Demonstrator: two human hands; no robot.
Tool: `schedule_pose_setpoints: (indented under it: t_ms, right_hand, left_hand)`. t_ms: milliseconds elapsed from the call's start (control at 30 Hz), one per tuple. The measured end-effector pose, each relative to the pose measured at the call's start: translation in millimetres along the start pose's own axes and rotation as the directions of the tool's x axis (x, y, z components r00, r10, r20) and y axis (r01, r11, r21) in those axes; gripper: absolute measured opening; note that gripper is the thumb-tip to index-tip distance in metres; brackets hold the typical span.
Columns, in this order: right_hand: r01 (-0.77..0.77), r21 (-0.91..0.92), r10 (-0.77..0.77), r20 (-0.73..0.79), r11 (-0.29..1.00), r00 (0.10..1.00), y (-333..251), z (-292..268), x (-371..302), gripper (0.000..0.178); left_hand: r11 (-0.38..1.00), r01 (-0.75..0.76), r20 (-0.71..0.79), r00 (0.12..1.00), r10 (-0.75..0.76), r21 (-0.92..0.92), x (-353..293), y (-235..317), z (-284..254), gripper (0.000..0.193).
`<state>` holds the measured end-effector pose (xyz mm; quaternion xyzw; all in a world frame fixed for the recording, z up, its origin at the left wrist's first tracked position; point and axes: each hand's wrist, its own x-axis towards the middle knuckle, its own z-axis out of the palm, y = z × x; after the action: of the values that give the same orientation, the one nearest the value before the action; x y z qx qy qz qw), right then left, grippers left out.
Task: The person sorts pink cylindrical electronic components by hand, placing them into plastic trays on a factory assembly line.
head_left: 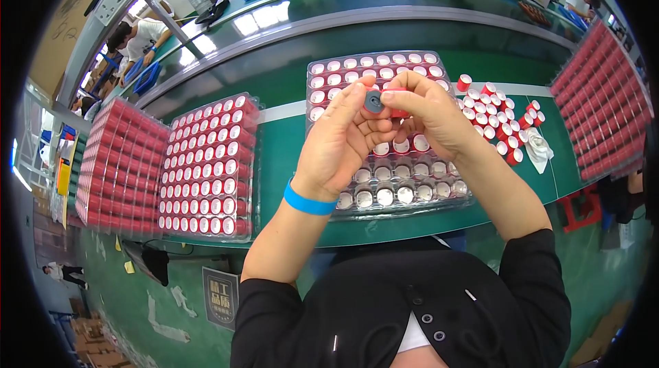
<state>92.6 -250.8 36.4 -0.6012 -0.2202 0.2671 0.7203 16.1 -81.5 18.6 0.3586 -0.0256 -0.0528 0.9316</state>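
Note:
Above a clear plastic tray (343, 212), my two hands meet fingertip to fingertip. A small dark grey round piece (373, 101) with a hole or knob in its middle is pinched between them. My left hand (335, 145), with a blue wristband (310, 199), closes on it from the left. From the right, the thumb and fingers of my right hand (439, 117) press against it. Red shows right behind the piece; whether that belongs to it or to a cylinder in the tray, I cannot tell. White-topped red cylinders (367, 62) fill the tray's far rows; pale round tops show in its near rows.
Loose red cylinders (493, 110) and a white cloth (539, 150) lie to the right. Filled trays (206, 169) stand at the left, beside a tall tray stack (120, 169); another stack (607, 100) rises at the far right. People work at benches beyond a metal rail (329, 26).

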Motion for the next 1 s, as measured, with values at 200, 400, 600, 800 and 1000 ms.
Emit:
schedule_pose_setpoints:
  t_ms: [200, 400, 600, 800, 1000]
  right_hand:
    - [-0.157, 0.114, 0.153, 0.045, 0.981, 0.987, -1, -5, 3, 0.019]
    - [-0.118, 0.136, 0.112, 0.056, 0.984, 0.992, -3, -4, 4, 0.02]
    - [-0.111, 0.176, 0.103, 0.054, 0.978, 0.993, 2, 0, 9, 0.016]
    - [-0.139, 0.03, 0.134, 0.131, 0.99, 0.982, 4, 18, 8, 0.028]
    - [-0.149, -0.126, 0.163, 0.113, 0.981, 0.98, 0, 45, 16, 0.018]
  left_hand:
    - [0.998, -0.05, -0.013, 0.999, 0.049, -0.032, 2, -9, -8, 0.039]
    - [0.972, 0.079, 0.019, 0.997, -0.077, -0.221, -2, -6, -12, 0.041]
    - [0.982, 0.005, -0.052, 0.999, -0.016, -0.189, -19, 12, -25, 0.043]
    - [0.985, -0.06, -0.13, 0.991, 0.039, -0.161, -45, 21, -44, 0.038]
    - [0.991, -0.126, -0.151, 0.981, 0.12, -0.034, -49, 6, -33, 0.034]
